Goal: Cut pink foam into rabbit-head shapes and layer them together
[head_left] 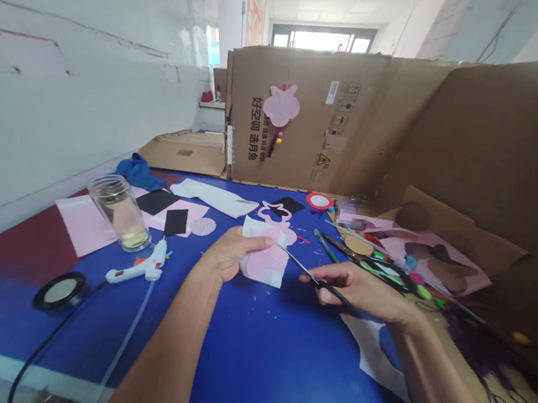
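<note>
My left hand (231,250) pinches a piece of white paper (275,275) with a pink flower-like shape (263,261) on it, thumb on top. In my right hand (357,289) is a pair of scissors (309,271), fingers closed round the dark handles. The blades point left and their tip is at the paper's upper right edge. Whether the blades are parted I cannot make out. Just beyond the paper lie a pink cut-out outline (274,214) and a black square (288,206). A curved white paper offcut (372,352) lies under my right forearm.
On the left stand a glass jar (119,209) and a white glue gun (140,266) with its cord, beside a roll of black tape (60,291). Pink sheets (86,221) and a blue cloth (139,172) lie behind. Craft scraps and tools crowd the right; cardboard (301,152) walls the back.
</note>
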Demonstrator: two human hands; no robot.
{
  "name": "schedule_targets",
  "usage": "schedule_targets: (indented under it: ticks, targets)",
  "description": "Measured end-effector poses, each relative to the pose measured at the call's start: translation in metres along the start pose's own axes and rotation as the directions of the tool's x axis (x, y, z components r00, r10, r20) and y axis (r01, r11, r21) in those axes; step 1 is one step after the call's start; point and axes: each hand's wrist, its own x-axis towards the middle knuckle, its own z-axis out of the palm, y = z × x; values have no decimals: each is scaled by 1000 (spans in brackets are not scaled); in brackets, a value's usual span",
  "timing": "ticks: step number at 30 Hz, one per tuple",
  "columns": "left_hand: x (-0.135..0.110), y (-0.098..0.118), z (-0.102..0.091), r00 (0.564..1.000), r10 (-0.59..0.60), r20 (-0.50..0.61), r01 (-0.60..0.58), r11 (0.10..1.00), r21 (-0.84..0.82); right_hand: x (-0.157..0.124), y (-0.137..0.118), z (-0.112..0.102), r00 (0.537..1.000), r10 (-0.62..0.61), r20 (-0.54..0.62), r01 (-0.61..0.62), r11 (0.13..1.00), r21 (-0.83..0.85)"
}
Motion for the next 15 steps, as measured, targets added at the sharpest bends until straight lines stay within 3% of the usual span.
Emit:
schedule_targets:
  ticks: [15]
  targets:
    - [0,-2,0,1000,22,20,-22,999,28,0,-2,1,1000,3,-16,-3,1000,0]
